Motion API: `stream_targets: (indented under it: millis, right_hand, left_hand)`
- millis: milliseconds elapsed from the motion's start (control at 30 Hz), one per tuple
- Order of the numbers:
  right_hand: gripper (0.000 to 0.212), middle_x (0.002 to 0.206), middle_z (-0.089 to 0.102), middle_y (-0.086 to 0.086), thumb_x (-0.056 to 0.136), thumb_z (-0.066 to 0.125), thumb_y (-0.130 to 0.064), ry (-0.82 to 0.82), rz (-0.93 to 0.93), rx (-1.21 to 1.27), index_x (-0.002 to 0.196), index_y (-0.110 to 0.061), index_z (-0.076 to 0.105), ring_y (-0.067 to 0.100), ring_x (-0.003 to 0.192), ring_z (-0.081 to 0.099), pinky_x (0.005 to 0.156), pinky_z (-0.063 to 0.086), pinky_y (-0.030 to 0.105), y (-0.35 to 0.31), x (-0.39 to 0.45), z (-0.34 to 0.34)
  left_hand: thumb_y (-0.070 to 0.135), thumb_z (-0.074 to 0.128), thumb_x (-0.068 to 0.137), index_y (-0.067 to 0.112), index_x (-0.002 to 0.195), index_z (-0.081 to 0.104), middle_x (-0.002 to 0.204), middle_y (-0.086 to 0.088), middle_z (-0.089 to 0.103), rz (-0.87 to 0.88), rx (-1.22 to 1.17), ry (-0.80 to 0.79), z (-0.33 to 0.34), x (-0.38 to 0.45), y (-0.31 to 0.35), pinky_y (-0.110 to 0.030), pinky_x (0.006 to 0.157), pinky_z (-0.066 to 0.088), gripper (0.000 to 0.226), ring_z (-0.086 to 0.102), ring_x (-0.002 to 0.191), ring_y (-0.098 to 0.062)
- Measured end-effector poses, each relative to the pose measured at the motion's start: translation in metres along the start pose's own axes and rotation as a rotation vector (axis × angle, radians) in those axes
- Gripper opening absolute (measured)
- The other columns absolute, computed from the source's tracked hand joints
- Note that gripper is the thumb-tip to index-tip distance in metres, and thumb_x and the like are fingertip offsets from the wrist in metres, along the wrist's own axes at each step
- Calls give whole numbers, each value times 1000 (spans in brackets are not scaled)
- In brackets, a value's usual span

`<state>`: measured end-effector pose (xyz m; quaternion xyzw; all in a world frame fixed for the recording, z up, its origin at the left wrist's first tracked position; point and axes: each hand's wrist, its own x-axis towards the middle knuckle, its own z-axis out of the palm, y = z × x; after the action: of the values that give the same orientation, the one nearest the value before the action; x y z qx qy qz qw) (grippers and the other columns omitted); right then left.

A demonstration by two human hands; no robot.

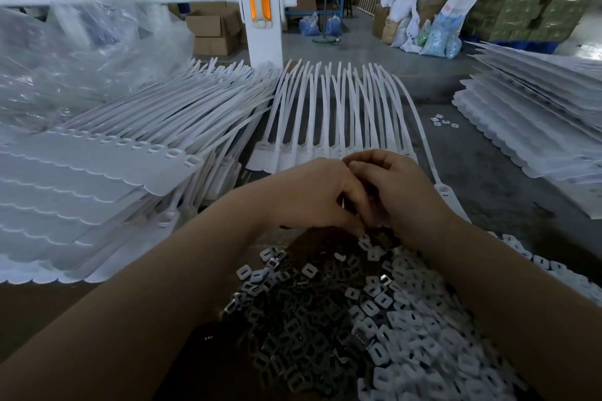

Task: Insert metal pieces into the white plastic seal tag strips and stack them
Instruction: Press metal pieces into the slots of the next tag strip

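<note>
A heap of small metal pieces (293,319) and white plastic caps (417,322) fills the near centre. Just beyond it my left hand (312,192) and my right hand (400,189) are pressed together with curled fingers, over the head end of a sheet of white seal tag strips (329,114). What the fingers pinch is hidden between the hands. The strips' tails fan away from me. One strip (446,195) curves down past my right wrist.
A thick stack of white tag sheets (84,179) lies at the left, another stack (534,127) at the right. Clear plastic bags (75,52) pile up behind the left stack. A white post (260,10) stands beyond the strips. Loose pieces (443,121) lie on the grey surface.
</note>
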<state>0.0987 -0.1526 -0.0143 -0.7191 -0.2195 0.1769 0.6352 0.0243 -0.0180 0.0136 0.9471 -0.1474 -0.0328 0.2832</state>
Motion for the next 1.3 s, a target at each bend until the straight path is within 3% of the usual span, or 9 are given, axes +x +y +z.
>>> stream_targets:
  millis: [100, 233, 367, 433, 500, 567, 700, 967, 1300]
  right_hand:
    - [16, 92, 74, 10, 95, 59, -12, 13, 3, 2, 91, -20, 72, 33, 96, 69, 90, 54, 57, 1, 2, 0]
    - [17, 87, 74, 6, 94, 59, -11, 18, -6, 12, 90, -20, 73, 26, 89, 71, 87, 58, 48, 4, 5, 0]
    - [16, 84, 74, 6, 95, 59, -10, 7, -15, 13, 90, -19, 72, 20, 80, 71, 76, 57, 38, 4, 5, 0]
    - [16, 85, 74, 6, 95, 58, -11, 3, -28, -5, 91, -19, 72, 20, 80, 70, 74, 58, 34, 5, 4, -1]
    - [16, 76, 72, 0, 95, 57, -10, -11, -51, -20, 91, -17, 71, 10, 66, 63, 62, 53, 24, 5, 2, -1]
    - [17, 67, 67, -5, 95, 56, -8, -14, -63, -31, 91, -17, 70, 0, 57, 55, 54, 45, 17, 6, 2, 0]
    - [18, 69, 66, -5, 96, 55, -7, -27, -92, -85, 90, -17, 69, -5, 57, 56, 53, 42, 11, 6, 2, 2]
    - [19, 69, 65, -8, 96, 55, -7, -45, -125, -139, 90, -19, 69, -7, 59, 58, 54, 41, 6, 4, 1, 3]
    - [18, 72, 65, -9, 96, 55, -7, -43, -119, -147, 91, -19, 69, -8, 59, 58, 53, 41, 6, 4, 0, 4]
  left_hand:
    - [18, 74, 84, 27, 101, 79, 91, 25, 69, -11, -20, -42, 2, -1, 0, -3, 74, 37, 20, 56, 82, 11]
    - [22, 74, 84, 28, 98, 77, 87, 26, 64, -36, 48, -61, 6, 0, 2, -1, 71, 37, 16, 54, 81, 14]
    - [30, 75, 83, 32, 91, 72, 89, 19, 65, -97, 62, -78, 7, 1, 2, -12, 77, 47, 9, 58, 85, 8]
    - [31, 74, 84, 31, 88, 69, 85, 19, 65, -111, 70, -65, 0, 1, 3, -7, 73, 46, 6, 58, 85, 9]
    - [31, 72, 86, 33, 86, 67, 80, 19, 65, -153, 55, 18, -15, -4, 2, -2, 70, 45, 6, 60, 81, 11]
    - [31, 72, 86, 33, 83, 68, 78, 19, 68, -234, 19, 158, -36, -12, -6, -7, 63, 48, 5, 62, 75, 8]
    - [30, 73, 85, 29, 83, 70, 78, 10, 68, -433, 41, 311, -60, -29, -33, -19, 64, 42, 4, 63, 73, -4]
    - [23, 67, 91, 23, 88, 71, 85, 10, 68, -566, 146, 191, -51, -29, -63, -20, 66, 45, 5, 63, 80, -6]
    - [28, 66, 91, 28, 90, 67, 86, 13, 63, -547, 294, 87, -49, -26, -69, -17, 64, 39, 1, 58, 79, -2]
